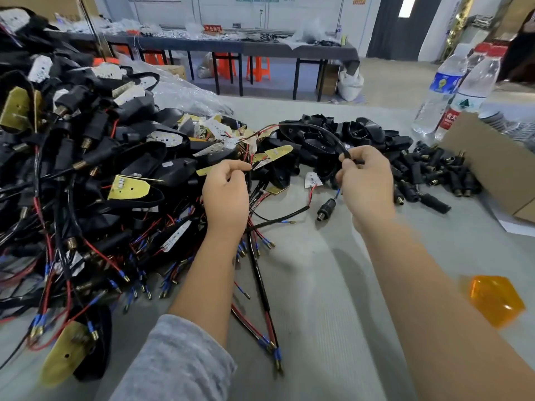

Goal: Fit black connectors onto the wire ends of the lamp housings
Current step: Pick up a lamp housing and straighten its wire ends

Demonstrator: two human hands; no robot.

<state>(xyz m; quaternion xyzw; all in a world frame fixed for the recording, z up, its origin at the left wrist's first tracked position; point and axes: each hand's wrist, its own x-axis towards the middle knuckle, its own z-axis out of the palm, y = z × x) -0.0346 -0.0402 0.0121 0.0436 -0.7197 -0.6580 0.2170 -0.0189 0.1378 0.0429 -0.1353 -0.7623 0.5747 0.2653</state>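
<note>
A big heap of black lamp housings (95,146) with yellow boards and red, black and blue-tipped wires fills the left of the table. My left hand (227,195) is closed around a bundle of wires (254,233) at the heap's edge. My right hand (366,180) pinches a black sheathed cable (327,133) that arches back to a housing (292,131). A black connector (325,209) hangs on a blue wire just below my right hand. Loose black connectors (428,175) lie in a pile to the right.
Several clear water bottles (451,88) stand at the back right beside a cardboard box (498,166). An orange lens (495,299) lies at the right near my forearm. Empty black shells (362,131) are piled behind my hands. A long workbench (231,44) crosses the background.
</note>
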